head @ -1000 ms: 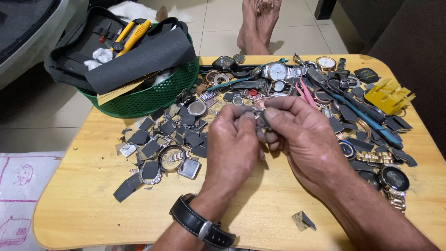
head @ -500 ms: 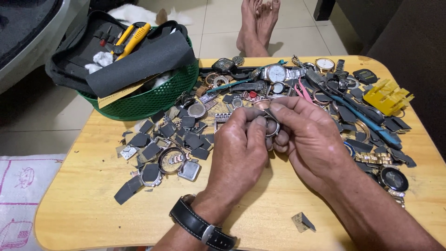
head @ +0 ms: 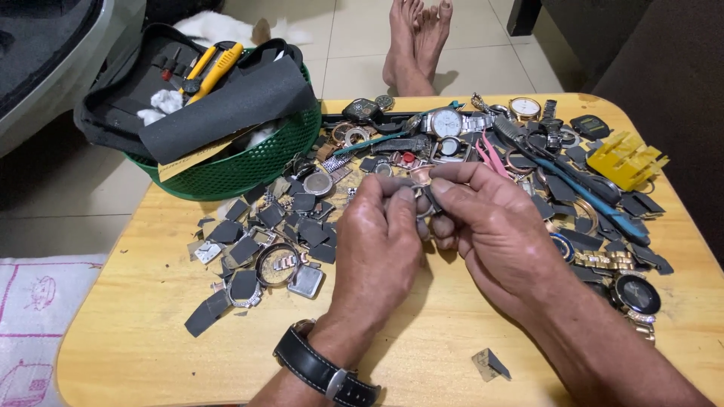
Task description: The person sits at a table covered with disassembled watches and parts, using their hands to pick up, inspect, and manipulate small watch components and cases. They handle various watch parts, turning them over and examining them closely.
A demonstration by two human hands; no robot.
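Both my hands meet over the middle of a wooden table. My left hand, with a black-strapped watch on its wrist, and my right hand pinch one small round metal watch part between thumbs and fingertips. Most of the part is hidden by my fingers. Just behind my hands lies a heap of watches and watch cases. To the left, dark square pieces and loose watch cases are scattered.
A green basket with a black tool pouch and yellow-handled tools stands at the back left. A yellow plastic holder and blue tool lie at right. A small dark scrap lies near the front. A person's bare feet rest beyond the table.
My hands have shifted slightly and the fingers have re-gripped the small part; the camera moved a little closer. Nothing on the table has moved.
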